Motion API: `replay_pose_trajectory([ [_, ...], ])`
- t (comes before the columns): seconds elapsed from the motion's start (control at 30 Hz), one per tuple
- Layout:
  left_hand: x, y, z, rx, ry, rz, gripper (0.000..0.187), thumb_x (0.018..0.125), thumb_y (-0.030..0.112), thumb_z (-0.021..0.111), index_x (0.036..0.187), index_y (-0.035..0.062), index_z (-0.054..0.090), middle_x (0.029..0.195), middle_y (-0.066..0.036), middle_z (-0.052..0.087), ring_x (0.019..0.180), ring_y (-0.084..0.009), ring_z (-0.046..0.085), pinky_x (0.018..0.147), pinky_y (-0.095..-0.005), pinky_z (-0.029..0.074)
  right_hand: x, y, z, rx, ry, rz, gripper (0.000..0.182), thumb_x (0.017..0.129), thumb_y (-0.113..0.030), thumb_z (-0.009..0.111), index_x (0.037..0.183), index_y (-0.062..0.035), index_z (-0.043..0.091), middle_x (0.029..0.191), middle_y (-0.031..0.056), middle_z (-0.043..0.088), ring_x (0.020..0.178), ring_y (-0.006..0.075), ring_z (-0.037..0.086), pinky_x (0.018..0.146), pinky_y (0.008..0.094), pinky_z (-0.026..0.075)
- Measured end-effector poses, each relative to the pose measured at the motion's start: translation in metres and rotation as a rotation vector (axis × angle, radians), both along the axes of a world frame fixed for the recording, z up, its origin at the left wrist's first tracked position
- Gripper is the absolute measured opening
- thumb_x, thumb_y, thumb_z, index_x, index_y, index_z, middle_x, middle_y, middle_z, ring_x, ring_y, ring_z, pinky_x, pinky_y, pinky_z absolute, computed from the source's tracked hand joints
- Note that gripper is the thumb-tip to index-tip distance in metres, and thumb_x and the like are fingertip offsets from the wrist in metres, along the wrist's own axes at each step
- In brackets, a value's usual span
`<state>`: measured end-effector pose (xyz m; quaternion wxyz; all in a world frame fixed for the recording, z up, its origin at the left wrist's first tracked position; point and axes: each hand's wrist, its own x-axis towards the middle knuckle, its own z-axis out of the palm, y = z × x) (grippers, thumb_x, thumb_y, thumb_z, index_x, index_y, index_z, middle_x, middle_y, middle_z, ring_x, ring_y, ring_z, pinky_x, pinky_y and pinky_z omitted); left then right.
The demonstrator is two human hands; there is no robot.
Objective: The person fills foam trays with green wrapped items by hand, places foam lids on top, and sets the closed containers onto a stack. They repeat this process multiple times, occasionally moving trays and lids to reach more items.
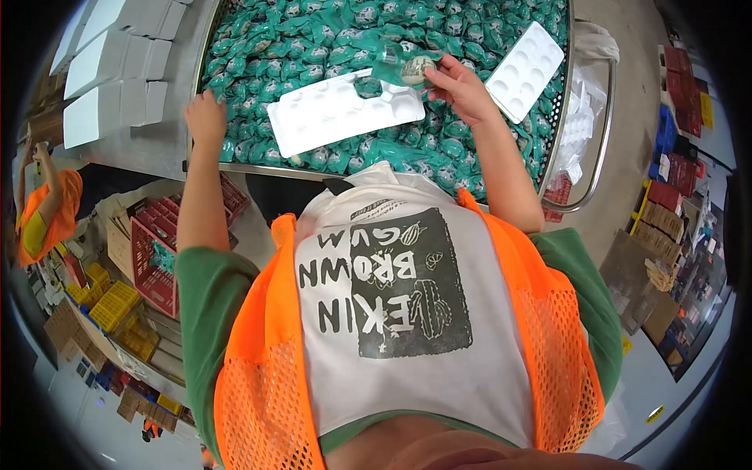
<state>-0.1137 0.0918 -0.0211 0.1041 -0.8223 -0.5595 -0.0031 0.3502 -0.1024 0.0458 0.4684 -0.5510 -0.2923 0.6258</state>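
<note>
In the head view, the right hand (457, 84) is over the middle of a wide metal-rimmed bin (274, 170), its thumb and fingers closed in a pinch on a green packet (417, 70) with a pale, rounded thing in it. That packet is held just above the far right end of a white tray (301, 121) with round wells, which lies aslant on a thick bed of similar green packets (258, 74). The left hand (206, 117) is at the bin's left edge, fingers curled down beside the packets — whether they grip anything, I cannot tell.

A second white tray (526, 72) lies tilted at the right side of the bin, just beyond the right forearm. White boxes (92, 117) stand to the far left on a metal surface. Nearer on the left is a red crate (149, 283) — some green shows inside — and a co-worker in an orange vest (59, 207) stands further left.
</note>
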Motion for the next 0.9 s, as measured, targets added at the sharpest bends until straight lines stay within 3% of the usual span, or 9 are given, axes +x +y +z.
replay_pose_trajectory([
  [0.07, -0.002, -0.014, -0.004, 0.015, -0.355, 0.058, 0.044, 0.084, 0.027, 0.071, 0.119, 0.003, 0.061, 0.106, -0.016, 0.064, 0.096, -0.0319, 0.062, 0.085, -0.0466, 0.048, 0.002, 0.001, -0.006, 0.004, -0.03, 0.004, 0.035, 0.092, -0.026, 0.068, 0.12, -0.0072, 0.059, 0.108, -0.0001, 0.063, 0.09, 0.0084, 0.058, 0.069, 0.0233, 0.049],
  [0.17, -0.003, -0.039, 0.006, -0.142, -0.77, 0.139, 0.052, 0.092, 0.025, 0.066, 0.136, -0.0001, 0.05, 0.113, -0.017, 0.063, 0.102, -0.0279, 0.062, 0.085, -0.0445, 0.051, -0.004, 0.002, -0.009, -0.001, -0.001, 0.039, 0.037, 0.091, -0.027, 0.069, 0.12, -0.0072, 0.059, 0.107, 0.001, 0.063, 0.085, 0.0086, 0.058, 0.068, 0.0231, 0.049],
  [0.27, 0.027, -0.077, 0.039, -0.594, -1.679, 0.273, 0.053, 0.098, 0.021, 0.06, 0.141, -0.0028, 0.041, 0.118, -0.015, 0.061, 0.108, -0.0221, 0.061, 0.091, -0.0412, 0.052, -0.016, 0.004, -0.015, -0.011, -0.029, 0.102, 0.038, 0.089, -0.027, 0.071, 0.118, -0.0068, 0.06, 0.107, 0.0018, 0.063, 0.081, 0.0087, 0.059, 0.067, 0.023, 0.049],
  [0.3, 0.036, -0.087, 0.045, -0.605, -1.763, 0.309, 0.044, 0.1, 0.015, 0.055, 0.138, -0.004, 0.042, 0.122, -0.012, 0.06, 0.11, -0.021, 0.061, 0.093, -0.0392, 0.053, -0.023, 0.003, -0.01, -0.014, -0.04, 0.115, 0.039, 0.088, -0.027, 0.071, 0.119, -0.0062, 0.059, 0.107, 0.0025, 0.064, 0.08, 0.0084, 0.058, 0.066, 0.0226, 0.048],
  [0.4, 0.038, -0.099, 0.037, -0.743, -2.019, 0.255, 0.034, 0.1, 0.013, 0.055, 0.13, -0.0018, 0.048, 0.121, -0.011, 0.061, 0.108, -0.0209, 0.062, 0.092, -0.04, 0.054, -0.035, 0.002, -0.012, -0.015, 0.001, 0.173, 0.039, 0.088, -0.026, 0.071, 0.119, -0.0062, 0.059, 0.107, 0.0025, 0.064, 0.08, 0.0083, 0.058, 0.065, 0.0224, 0.048],
  [0.43, 0.041, -0.102, 0.037, -0.753, -2.059, 0.27, 0.026, 0.1, 0.013, 0.055, 0.122, 0.0006, 0.051, 0.118, -0.01, 0.062, 0.105, -0.02, 0.062, 0.092, -0.0403, 0.054, -0.037, 0.001, -0.007, -0.006, -0.011, 0.158, 0.035, 0.089, -0.026, 0.071, 0.116, -0.0064, 0.06, 0.107, 0.0027, 0.065, 0.081, 0.0085, 0.059, 0.064, 0.0226, 0.048],
  [0.53, 0.043, -0.107, 0.04, -0.745, -2.089, 0.283, 0.026, 0.1, 0.013, 0.055, 0.123, 0.0011, 0.05, 0.118, -0.009, 0.061, 0.104, -0.0189, 0.061, 0.092, -0.041, 0.054, -0.023, -0.001, -0.012, -0.007, 0.018, -0.006, 0.031, 0.09, -0.025, 0.07, 0.114, -0.007, 0.061, 0.108, 0.0028, 0.065, 0.085, 0.0087, 0.06, 0.066, 0.0231, 0.048],
  [0.7, 0.034, -0.108, 0.049, -0.714, -2.125, 0.241, 0.026, 0.101, 0.013, 0.053, 0.124, 0.0005, 0.05, 0.121, -0.008, 0.058, 0.107, -0.0174, 0.058, 0.093, -0.0406, 0.054, 0.028, -0.004, -0.019, -0.008, 0.159, -0.373, 0.028, 0.094, -0.021, 0.066, 0.113, -0.0029, 0.058, 0.109, 0.0066, 0.064, 0.09, 0.0189, 0.062, 0.073, 0.0291, 0.05],
  [0.9, 0.026, -0.115, 0.062, -0.614, -2.12, 0.265, 0.03, 0.101, 0.014, 0.052, 0.128, 0.0004, 0.047, 0.121, -0.008, 0.058, 0.108, -0.0176, 0.058, 0.094, -0.0407, 0.052, 0.069, -0.02, -0.013, 0.016, 0.142, -0.582, 0.029, 0.093, -0.02, 0.067, 0.115, -0.0027, 0.057, 0.112, 0.0084, 0.062, 0.091, 0.0207, 0.062, 0.07, 0.0293, 0.05],
])
